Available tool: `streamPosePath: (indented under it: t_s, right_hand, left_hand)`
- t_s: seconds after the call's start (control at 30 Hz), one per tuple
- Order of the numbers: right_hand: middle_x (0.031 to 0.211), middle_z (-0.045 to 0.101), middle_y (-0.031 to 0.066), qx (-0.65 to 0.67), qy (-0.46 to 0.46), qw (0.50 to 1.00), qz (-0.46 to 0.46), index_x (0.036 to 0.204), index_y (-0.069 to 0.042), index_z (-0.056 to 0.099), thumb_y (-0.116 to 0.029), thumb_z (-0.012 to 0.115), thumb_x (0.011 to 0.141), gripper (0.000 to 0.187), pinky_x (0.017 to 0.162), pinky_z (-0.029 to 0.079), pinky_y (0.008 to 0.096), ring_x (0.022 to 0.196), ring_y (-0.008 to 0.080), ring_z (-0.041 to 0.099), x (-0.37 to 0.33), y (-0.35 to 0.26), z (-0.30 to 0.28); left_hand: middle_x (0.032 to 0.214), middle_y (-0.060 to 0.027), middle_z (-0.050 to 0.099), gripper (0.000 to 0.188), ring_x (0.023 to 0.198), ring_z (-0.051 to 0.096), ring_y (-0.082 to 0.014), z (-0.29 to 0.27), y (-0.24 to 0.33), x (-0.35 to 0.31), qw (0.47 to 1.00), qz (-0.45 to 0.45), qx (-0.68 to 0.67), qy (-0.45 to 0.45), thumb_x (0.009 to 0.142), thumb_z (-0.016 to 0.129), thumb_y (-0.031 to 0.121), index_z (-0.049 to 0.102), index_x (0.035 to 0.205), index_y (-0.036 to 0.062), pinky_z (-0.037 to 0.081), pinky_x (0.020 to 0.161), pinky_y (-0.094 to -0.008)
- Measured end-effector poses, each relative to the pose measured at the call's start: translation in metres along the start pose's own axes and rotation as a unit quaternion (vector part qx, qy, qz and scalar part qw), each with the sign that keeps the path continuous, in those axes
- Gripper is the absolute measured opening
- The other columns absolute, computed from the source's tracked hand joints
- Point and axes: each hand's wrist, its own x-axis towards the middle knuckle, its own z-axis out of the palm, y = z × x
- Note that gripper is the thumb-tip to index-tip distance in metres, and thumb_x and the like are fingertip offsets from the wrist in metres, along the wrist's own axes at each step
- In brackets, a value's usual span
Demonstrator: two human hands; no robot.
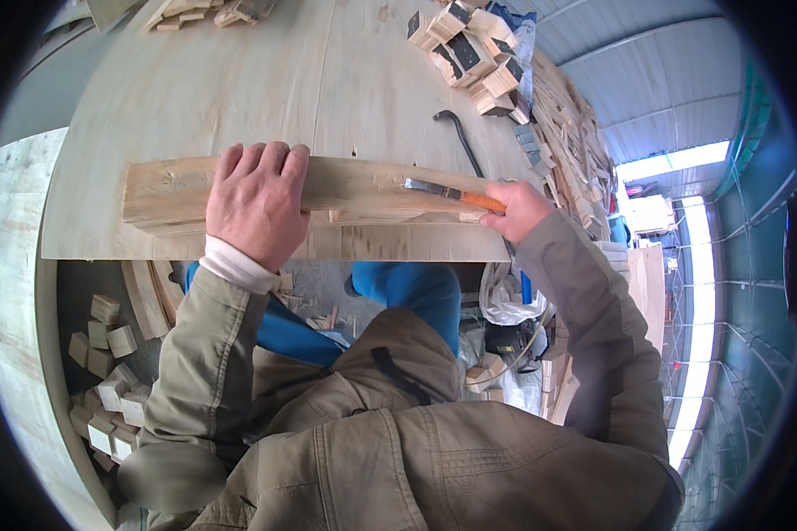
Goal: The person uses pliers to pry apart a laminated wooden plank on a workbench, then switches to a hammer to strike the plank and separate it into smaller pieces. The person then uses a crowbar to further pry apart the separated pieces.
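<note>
A long, pale wooden beam (pixel 354 181) lies across the near edge of the wooden tabletop. My left hand (pixel 259 199) is closed over its left part, with the fingers reaching to the far edge. At the beam's right part, my right hand (pixel 520 211) grips an orange-handled, chisel-like tool (pixel 456 194). Its narrow metal end points left and lies over the beam's upper face, close to a rough patch. Whether the metal touches the wood, I cannot tell. My right fingertips are partly hidden around the handle.
A dark crowbar (pixel 459 137) lies beyond the beam. Stacked wood blocks (pixel 469 57) stand at the far right, beside piled wood strips (pixel 562 133). More blocks (pixel 111 389) fill the space below left. A white plastic bag (pixel 511 301) hangs below the table's right side.
</note>
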Motion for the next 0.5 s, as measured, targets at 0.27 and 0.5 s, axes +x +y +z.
streamPosePath:
  t_s: [0.27,0.5]
  right_hand:
    - [0.09,0.071,0.025,-0.044,0.005,0.999,0.022,0.099,-0.004,0.068,-0.021,0.086,0.084,0.029,0.079,0.056,0.0504,0.09,0.0476,0.07,-0.003,-0.006,0.002]
    - [0.092,0.074,0.0236,-0.087,-0.076,0.992,0.043,0.107,-0.005,0.072,-0.02,0.084,0.086,0.028,0.081,0.057,0.0495,0.09,0.0433,0.073,-0.017,-0.05,-0.04]
  left_hand:
    - [0.111,-0.0087,0.069,0.054,0.111,0.066,-0.029,-0.002,-0.001,-0.003,1.0,-0.012,0.008,-0.026,0.07,0.081,0.007,0.065,0.122,0.0093,0.047,0.107,-0.043]
    - [0.109,-0.0083,0.069,0.052,0.111,0.067,-0.0285,0.002,0.0,-0.003,0.999,-0.014,0.022,-0.032,0.071,0.081,0.007,0.065,0.12,0.0098,0.047,0.106,-0.0425]
